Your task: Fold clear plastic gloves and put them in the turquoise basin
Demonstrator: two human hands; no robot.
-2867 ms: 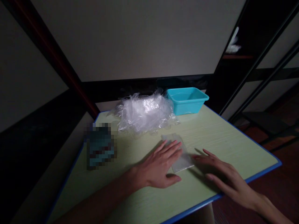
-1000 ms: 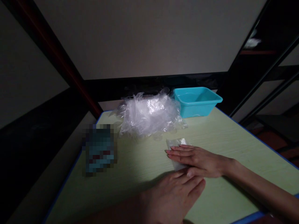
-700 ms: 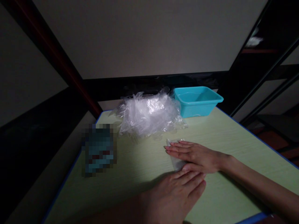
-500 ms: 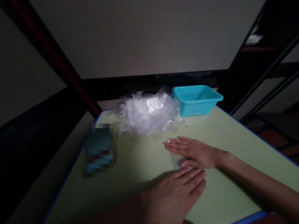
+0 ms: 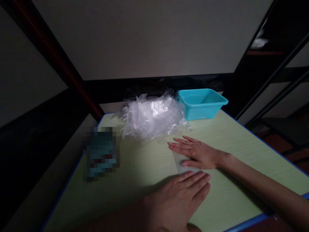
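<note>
A small clear plastic piece (image 5: 180, 162), perhaps a bag, lies flat on the pale green table (image 5: 135, 167). Across its far part rests my right hand (image 5: 199, 153), palm down with the fingers stretched out and spread. My left hand (image 5: 182, 195) lies over its near edge, fingers extended and side by side. Both hands press on the sheet rather than grip it, and they hide much of it. Beyond them sits a heap of crumpled clear plastic bags (image 5: 154, 117).
Behind my right hand, an open turquoise plastic basin (image 5: 204, 111) stands at the table's back edge. A blurred-out dark teal item (image 5: 102, 153) lies at the left edge. A pale panel (image 5: 154, 38) rises behind the table, which has a blue rim.
My right hand has slid slightly away from my left, its thumb now apart from the left fingers and its fingers more spread. The left hand stays nearly in place. The view shifted slightly.
</note>
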